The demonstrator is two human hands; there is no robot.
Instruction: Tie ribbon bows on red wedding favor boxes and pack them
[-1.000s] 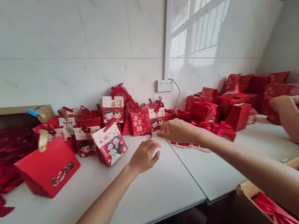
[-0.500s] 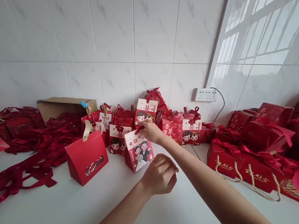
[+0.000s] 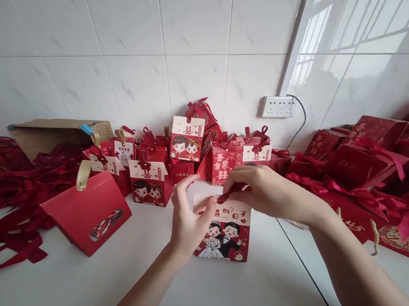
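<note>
Tiled wall point(image 3: 129, 20); socket point(image 3: 277, 107); cable point(image 3: 304, 112); blue tape point(image 3: 86, 129), perhaps.

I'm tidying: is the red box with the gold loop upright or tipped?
Upright: the red box stands on its base, gold loop on top.

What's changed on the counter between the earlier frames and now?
Couple-print box: shifted right and nearer the wearer. Right hand, off it at first, now grips the dark ribbon on top; left hand has come up to its top edge. Unchanged: red window box, boxes behind.
</note>
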